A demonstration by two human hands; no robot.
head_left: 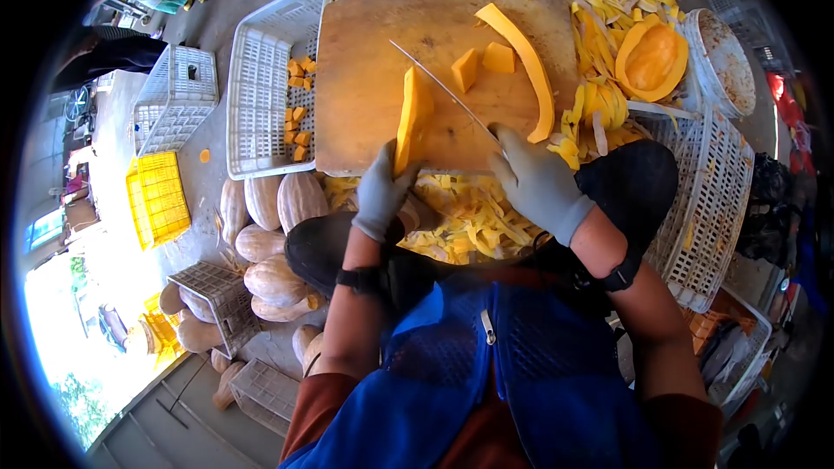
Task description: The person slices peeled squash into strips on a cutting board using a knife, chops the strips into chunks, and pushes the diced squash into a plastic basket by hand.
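My gloved left hand (382,191) grips the near end of a thick pumpkin piece (412,113) that stands lengthwise on the wooden cutting board (365,52). In my gloved right hand (534,178) is a knife (443,85). Its long thin blade points up and left across the board, passing just right of the held piece. Two pumpkin chunks (482,62) lie past the blade, beside a long curved pumpkin strip (526,65). My fingers hide most of the knife's handle.
A white crate (248,78) holding pumpkin cubes (300,69) stands left of the board. Peelings (469,217) lie between my legs and at right, near a halved pumpkin (651,61) and a white bucket (721,61). Whole pumpkins (276,280) lie on the floor at left.
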